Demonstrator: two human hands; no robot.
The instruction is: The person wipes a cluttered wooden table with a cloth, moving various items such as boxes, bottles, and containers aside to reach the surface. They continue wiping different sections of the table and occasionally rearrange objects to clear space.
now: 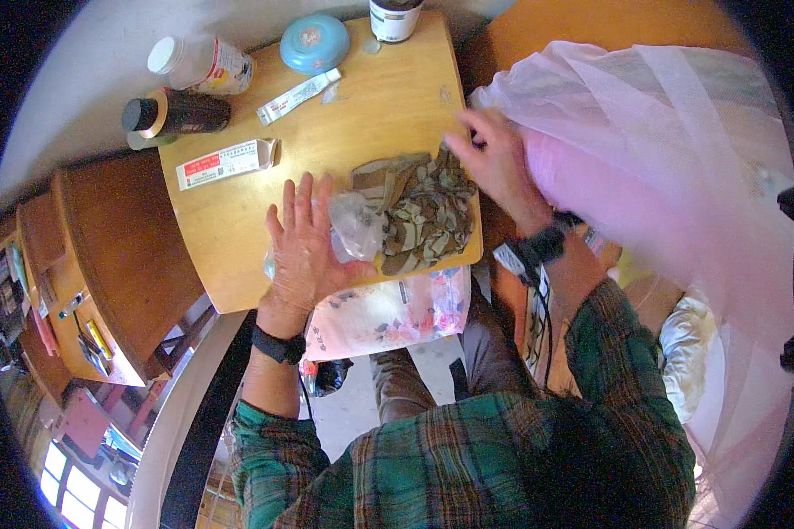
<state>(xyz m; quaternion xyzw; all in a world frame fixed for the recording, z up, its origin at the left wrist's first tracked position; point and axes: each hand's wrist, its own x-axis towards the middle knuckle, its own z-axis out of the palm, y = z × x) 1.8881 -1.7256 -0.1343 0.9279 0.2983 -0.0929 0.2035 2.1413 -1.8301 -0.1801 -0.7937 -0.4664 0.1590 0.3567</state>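
Observation:
My left hand (301, 244) is spread flat over the light wooden tabletop (238, 238), fingers apart and nothing gripped. Beside its thumb lies a crumpled clear plastic bag (356, 225), partly hidden by the hand. To the right of the bag is a bunched heap of camouflage-patterned cloth (427, 211). My right hand (499, 162), slightly blurred, is at the table's right edge, just above the heap's upper right corner. Its fingers are bent and apart, with no object visible in them; whether a fingertip touches the cloth is unclear.
Farther back on the table are a small carton (221, 164), an ointment tube (298, 96), a round blue container (314, 43), a clear plastic jar (205, 63), a dark bottle (185, 116) and a white tub (395, 23). Pink netting (635, 132) hangs to the right. A floral-printed sheet (397, 311) lies below the front edge.

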